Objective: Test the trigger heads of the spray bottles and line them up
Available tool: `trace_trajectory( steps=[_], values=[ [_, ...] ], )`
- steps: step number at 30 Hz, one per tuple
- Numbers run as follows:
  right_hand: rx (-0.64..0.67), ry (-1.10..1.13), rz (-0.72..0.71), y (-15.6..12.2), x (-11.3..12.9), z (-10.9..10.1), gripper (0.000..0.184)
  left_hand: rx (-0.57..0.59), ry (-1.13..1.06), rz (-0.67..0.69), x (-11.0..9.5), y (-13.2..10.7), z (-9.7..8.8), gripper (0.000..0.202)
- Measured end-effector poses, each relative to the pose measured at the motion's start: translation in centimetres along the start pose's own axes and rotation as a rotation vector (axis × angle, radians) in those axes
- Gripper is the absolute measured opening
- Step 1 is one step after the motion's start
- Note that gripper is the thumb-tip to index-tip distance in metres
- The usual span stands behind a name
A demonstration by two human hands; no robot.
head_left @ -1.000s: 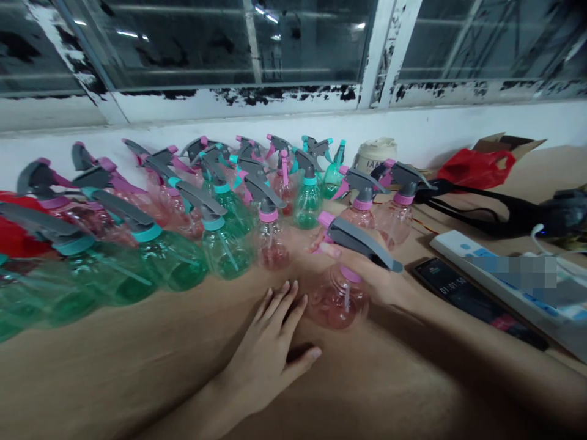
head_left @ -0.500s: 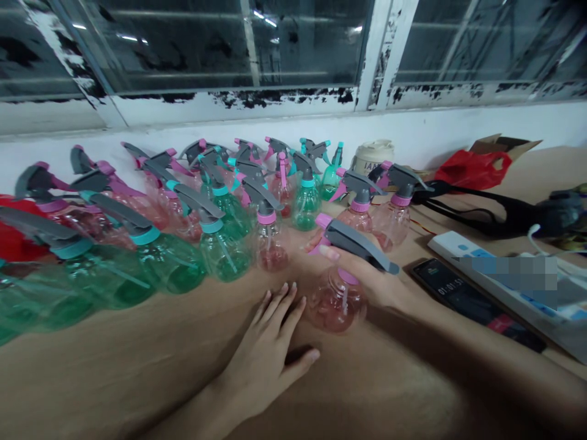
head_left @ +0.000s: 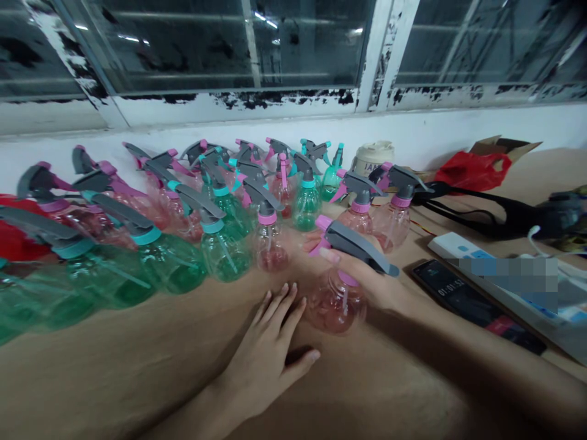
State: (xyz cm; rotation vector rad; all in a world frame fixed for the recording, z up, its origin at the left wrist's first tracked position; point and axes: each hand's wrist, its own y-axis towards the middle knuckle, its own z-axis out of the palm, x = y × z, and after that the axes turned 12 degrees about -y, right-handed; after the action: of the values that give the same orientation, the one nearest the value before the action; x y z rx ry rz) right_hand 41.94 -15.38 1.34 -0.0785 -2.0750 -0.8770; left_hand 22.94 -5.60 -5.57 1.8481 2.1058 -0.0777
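My right hand (head_left: 367,272) is wrapped round the neck of a pink spray bottle (head_left: 337,305), which stands upright on the table. Its grey and pink trigger head shows above the fingers, with the nozzle pointing to the far left. Beside this bottle, my left hand (head_left: 270,354) lies flat on the tabletop with its fingers stretched out, holding nothing. Just beyond the hands stands a clear pinkish spray bottle (head_left: 273,250) with a pink collar. To its left is a green spray bottle (head_left: 227,260) with a turquoise collar.
Several more green and pink spray bottles crowd the left and back, such as a green one (head_left: 172,266). At right lie a phone (head_left: 449,284) showing a timer, a white and blue box (head_left: 452,244), a black strap (head_left: 495,214) and a red bag (head_left: 474,171). A pale tub (head_left: 373,157) stands by the wall.
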Motion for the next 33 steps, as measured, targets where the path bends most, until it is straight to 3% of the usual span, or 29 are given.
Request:
trace_trajectory(
  steps=[12, 18, 24, 28, 33],
  values=[
    [0.040, 0.077, -0.006, 0.2, 0.5, -0.1, 0.012, -0.010, 0.024, 0.020, 0.1, 0.0, 0.1, 0.066],
    [0.041, 0.026, 0.030, 0.4, 1.0, -0.3, 0.011, -0.011, 0.021, 0.018, 0.1, 0.0, 0.2, 0.066],
    [0.020, -0.069, 0.058, 0.2, 0.4, -0.2, 0.023, -0.020, 0.021, 0.017, 0.1, -0.1, 0.1, 0.066],
    [0.067, -0.017, 0.082, 0.4, 0.0, 0.0, 0.025, -0.027, 0.023, 0.031, 0.2, 0.0, 0.1, 0.065],
    [0.037, 0.074, 0.071, 0.5, -0.5, 0.5, 0.020, -0.021, 0.037, 0.029, 0.2, 0.0, 0.1, 0.064]
  ],
)
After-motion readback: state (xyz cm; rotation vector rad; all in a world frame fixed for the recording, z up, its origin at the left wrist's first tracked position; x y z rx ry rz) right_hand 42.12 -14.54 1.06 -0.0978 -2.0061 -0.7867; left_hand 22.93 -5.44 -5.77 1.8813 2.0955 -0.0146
